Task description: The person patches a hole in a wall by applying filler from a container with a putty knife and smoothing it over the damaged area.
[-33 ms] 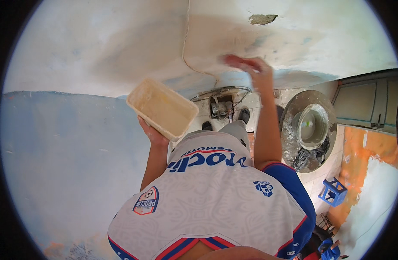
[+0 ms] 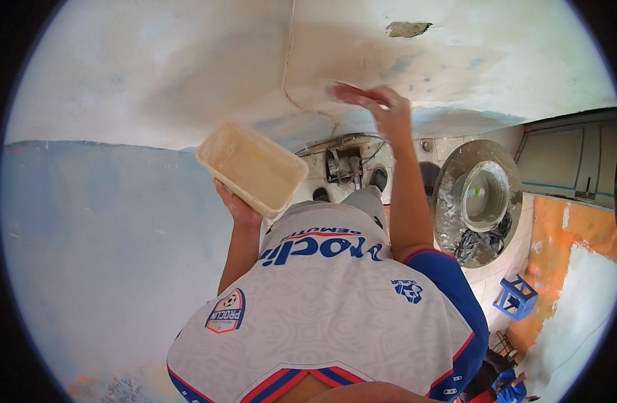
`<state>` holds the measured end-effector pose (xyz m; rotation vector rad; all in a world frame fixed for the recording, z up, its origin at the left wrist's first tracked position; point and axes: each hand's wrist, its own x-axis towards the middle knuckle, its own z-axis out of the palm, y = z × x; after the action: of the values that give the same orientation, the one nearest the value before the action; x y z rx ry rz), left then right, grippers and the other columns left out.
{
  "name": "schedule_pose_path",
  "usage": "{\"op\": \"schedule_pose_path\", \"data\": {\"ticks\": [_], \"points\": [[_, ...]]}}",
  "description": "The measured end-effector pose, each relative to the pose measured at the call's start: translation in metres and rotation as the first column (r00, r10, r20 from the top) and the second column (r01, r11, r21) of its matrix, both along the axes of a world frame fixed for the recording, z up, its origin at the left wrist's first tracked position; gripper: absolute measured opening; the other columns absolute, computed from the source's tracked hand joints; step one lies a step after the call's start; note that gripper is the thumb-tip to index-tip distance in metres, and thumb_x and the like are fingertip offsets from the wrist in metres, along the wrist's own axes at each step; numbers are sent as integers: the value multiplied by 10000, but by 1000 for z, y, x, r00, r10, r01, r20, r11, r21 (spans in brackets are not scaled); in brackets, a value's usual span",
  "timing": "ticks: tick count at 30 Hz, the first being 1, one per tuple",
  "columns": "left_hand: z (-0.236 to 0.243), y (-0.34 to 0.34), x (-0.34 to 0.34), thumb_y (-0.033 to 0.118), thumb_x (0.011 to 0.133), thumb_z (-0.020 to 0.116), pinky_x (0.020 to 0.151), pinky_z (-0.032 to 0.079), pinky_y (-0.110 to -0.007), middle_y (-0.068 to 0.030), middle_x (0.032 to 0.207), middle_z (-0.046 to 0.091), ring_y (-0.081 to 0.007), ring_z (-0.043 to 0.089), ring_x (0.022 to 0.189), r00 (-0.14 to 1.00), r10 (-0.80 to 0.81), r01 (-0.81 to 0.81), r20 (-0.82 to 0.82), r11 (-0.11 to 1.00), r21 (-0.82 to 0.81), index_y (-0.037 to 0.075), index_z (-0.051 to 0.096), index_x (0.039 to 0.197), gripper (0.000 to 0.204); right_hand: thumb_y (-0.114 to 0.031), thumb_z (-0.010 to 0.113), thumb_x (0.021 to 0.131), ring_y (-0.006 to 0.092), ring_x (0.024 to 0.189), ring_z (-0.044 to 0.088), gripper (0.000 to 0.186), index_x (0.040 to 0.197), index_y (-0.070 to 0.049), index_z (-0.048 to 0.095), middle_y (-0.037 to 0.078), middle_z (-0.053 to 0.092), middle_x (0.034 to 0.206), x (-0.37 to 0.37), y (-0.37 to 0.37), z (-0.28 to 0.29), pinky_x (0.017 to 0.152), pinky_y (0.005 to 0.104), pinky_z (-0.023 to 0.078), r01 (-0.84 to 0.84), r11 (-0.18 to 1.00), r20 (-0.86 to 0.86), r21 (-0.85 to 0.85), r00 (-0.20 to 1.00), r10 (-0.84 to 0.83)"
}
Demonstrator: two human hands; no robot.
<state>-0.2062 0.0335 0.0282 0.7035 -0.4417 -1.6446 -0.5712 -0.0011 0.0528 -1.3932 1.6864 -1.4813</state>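
Observation:
My left hand (image 2: 239, 205) grips a rectangular cream plastic tub (image 2: 258, 173) from its lower left side. The tub is tilted, its inside smeared with pale residue. Raised in front of the wall (image 2: 214, 74), my right hand (image 2: 393, 113) is closed around a flat red hand tool (image 2: 357, 95). Motion blurs the tool's far end, so its exact kind is unclear. That end is at or close to the patchy beige wall surface; contact cannot be told for certain.
A cord (image 2: 288, 74) runs down the wall, right of which is a chipped patch (image 2: 408, 29). On the floor at right, a basin (image 2: 486, 196) stands on a round, stained base (image 2: 449, 221). Further back are a blue stool (image 2: 516, 297) and a dark box (image 2: 343, 164) near my feet.
My right hand has moved a little to the left along the wall with the red tool. My left hand and the tub have stayed nearly still.

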Motion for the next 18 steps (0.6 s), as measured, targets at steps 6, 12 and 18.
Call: {"op": "schedule_pose_path", "data": {"ticks": [6, 12, 18], "points": [[5, 4, -1, 612, 1055, 357, 1092, 494, -432, -63, 1515, 475, -262, 513, 1350, 997, 53, -52, 60, 998, -30, 173, 369, 1537, 652, -46, 741, 911, 153, 822, 671, 156, 1038, 34, 700, 90, 740, 933, -76, 11, 2, 791, 275, 525, 254, 963, 346, -95, 915, -207], [1, 5, -3, 606, 1057, 359, 1091, 494, -431, -64, 1517, 475, -263, 512, 1352, 999, 28, -28, 32, 999, 21, 174, 374, 1536, 645, -94, 763, 884, 161, 900, 694, 210, 1065, 11, 743, 61, 752, 959, -36, 2, 4, 813, 309, 538, 109, 992, 93, 64, 989, -115], [3, 1, -3, 632, 1047, 356, 1104, 478, -433, -64, 1514, 479, -272, 510, 1351, 997, 21, -20, 76, 1000, -14, 172, 376, 1538, 673, -85, 793, 862, 144, 838, 670, 236, 1049, 43, 724, 65, 745, 940, -103, 25, 12, 787, 284, 525, 320, 943, 262, -90, 921, -288]]}}
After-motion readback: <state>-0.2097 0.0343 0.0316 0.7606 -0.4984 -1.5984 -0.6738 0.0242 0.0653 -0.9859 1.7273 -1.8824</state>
